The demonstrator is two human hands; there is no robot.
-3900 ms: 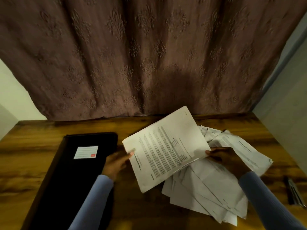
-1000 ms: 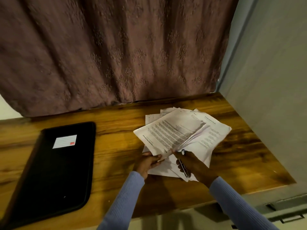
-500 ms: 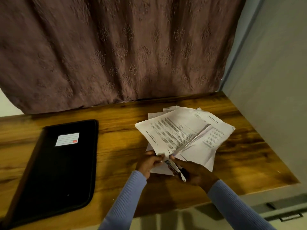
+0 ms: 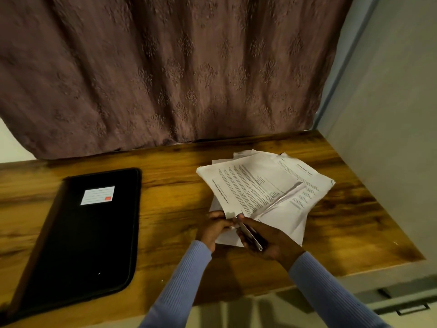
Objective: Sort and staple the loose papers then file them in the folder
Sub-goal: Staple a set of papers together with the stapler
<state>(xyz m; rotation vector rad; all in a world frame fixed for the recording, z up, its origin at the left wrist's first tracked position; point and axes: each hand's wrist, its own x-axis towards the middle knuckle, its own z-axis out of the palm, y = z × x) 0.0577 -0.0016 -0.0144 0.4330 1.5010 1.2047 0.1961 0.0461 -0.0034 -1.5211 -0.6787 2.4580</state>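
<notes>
While the left hand [image 4: 216, 224] pinches the near corner of the top printed sheets [image 4: 254, 185] to keep them aligned, the right hand [image 4: 267, 242], fingers wrapped round a stapler [image 4: 249, 235], has now brought it onto that corner, the black folder [image 4: 87, 230] lying closed by the tabletop's [image 4: 170, 185] left edge.

There is just one view, from a camera worn on the person's head, above the near edge of the wooden table [image 4: 165, 209], facing forward and steeply down. It sits close: both forearms enter from 6 o'clock and the hands work just below the centre. The table fills the lower half, the curtain [image 4: 165, 67] hangs at 12 o'clock, and a pale wall [image 4: 390, 138] closes off 3 o'clock. Wide-angle bending curves the edges.
</notes>
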